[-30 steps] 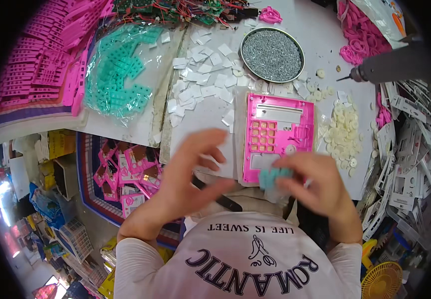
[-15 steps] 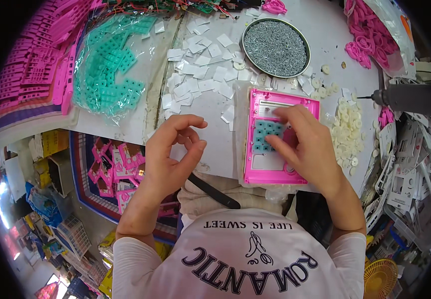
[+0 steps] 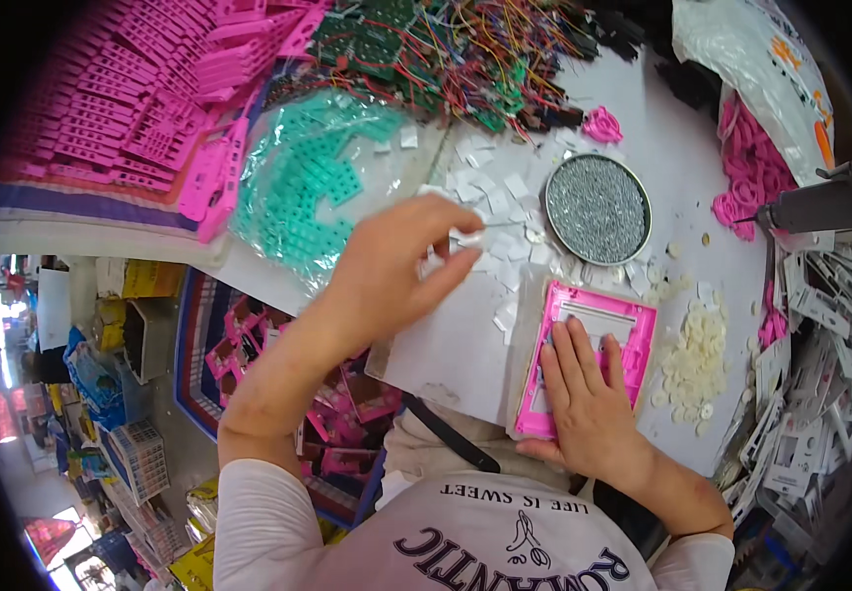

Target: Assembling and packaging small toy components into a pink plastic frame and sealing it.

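Observation:
My right hand [image 3: 593,409] lies flat with its fingers stretched out over a pink plastic casing [image 3: 529,422]. It covers most of the teal rubber keypad [image 3: 546,357] set inside; only a sliver of that shows at the fingers' edge. Farther left, my left hand [image 3: 401,261] reaches over scattered small white squares [image 3: 515,185]. Its thumb and forefinger are apart, with a white square [image 3: 465,237] showing by the fingertips. Whether the fingers touch that square is hard to make out.
A round metal tin [image 3: 597,209] of small screws stands beyond the casing. Cream discs [image 3: 694,355] lie to its right, near a dark power screwdriver [image 3: 815,209]. A clear bag of teal keypads [image 3: 298,192], stacked pink casings [image 3: 116,108] and wired circuit boards [image 3: 446,59] fill the far left.
My left hand has moved forward and right, over the white squares. My right hand has flattened from a bent-finger pose onto the keypad. The view has shifted, showing more circuit boards.

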{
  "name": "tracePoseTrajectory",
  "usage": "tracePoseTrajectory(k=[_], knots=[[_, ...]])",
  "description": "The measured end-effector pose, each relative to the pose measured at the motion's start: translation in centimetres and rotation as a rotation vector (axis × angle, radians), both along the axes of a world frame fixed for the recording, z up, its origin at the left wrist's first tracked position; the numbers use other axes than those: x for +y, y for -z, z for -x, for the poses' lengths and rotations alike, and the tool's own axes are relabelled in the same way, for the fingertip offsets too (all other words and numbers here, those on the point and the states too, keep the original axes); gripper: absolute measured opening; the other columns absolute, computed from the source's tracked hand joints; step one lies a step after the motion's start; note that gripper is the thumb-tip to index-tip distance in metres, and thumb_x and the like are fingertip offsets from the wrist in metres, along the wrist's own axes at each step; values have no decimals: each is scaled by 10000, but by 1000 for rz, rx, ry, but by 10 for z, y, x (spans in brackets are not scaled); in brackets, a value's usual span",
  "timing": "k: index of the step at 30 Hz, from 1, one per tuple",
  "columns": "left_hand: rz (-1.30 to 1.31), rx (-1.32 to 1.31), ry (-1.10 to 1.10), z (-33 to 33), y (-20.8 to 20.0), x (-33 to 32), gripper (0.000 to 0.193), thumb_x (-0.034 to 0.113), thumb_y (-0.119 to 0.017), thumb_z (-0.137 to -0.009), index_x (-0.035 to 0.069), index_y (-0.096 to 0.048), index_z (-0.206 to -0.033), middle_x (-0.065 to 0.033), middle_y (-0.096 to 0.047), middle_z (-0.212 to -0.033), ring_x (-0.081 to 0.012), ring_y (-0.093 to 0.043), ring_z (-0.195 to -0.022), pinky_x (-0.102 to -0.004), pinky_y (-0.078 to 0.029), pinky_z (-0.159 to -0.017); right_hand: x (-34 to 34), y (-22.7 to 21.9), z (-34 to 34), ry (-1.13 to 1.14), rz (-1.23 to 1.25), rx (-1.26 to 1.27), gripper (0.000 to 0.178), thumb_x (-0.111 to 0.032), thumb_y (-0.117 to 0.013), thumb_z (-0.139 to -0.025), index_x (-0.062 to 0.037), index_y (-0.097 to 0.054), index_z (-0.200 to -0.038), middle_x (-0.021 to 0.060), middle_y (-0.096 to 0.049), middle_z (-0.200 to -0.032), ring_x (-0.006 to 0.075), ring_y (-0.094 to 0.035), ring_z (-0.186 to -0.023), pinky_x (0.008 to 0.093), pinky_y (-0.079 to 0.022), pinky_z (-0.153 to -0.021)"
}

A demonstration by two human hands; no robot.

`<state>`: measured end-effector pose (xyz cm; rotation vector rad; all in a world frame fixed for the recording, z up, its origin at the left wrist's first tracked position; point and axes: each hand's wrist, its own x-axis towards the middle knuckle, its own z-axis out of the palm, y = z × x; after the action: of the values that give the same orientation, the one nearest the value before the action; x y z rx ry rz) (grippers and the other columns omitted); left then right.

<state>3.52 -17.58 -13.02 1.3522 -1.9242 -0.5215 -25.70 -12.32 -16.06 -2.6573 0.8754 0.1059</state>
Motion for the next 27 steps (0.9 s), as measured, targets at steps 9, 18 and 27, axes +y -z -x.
tracePoseTrajectory(k=[9, 18, 27], knots=[[237, -355, -647, -146, 29, -197, 474, 389, -763, -848, -21, -695, -1076, -185, -725, -1079, -281, -702, -969, -405, -535, -846, -1, 5, 8, 47, -21, -218, 1017, -628, -725, -763, 77, -439, -1438, 307, -356, -1541, 464, -282, -1474, 657, -225, -1138], [-170, 255, -516, -118, -14, -228, 398, 263, -818, -821, 12, -670, -1092, -20, -666, -857, -141, -605, -643, -288, -446, -487, -3, -20, 28, 106, 44, -525, 706, -384, -837, -721, -24, -630, -1292, 248, -513, -1414, 492, -427, -1312, 562, -392, -1067], [881, -217, 14, 46, -54, -38, 207, 65, -713, -739, 102, -665, -937, -52, -677, -996, -268, -646, -921, -468, -482, -879, -33, -38, 0, 471, -820, -1411, 605, -306, -686, -923, 28, -501, -1392, 155, -614, -1303, 242, -566, -1218, 401, -443, -1041]])
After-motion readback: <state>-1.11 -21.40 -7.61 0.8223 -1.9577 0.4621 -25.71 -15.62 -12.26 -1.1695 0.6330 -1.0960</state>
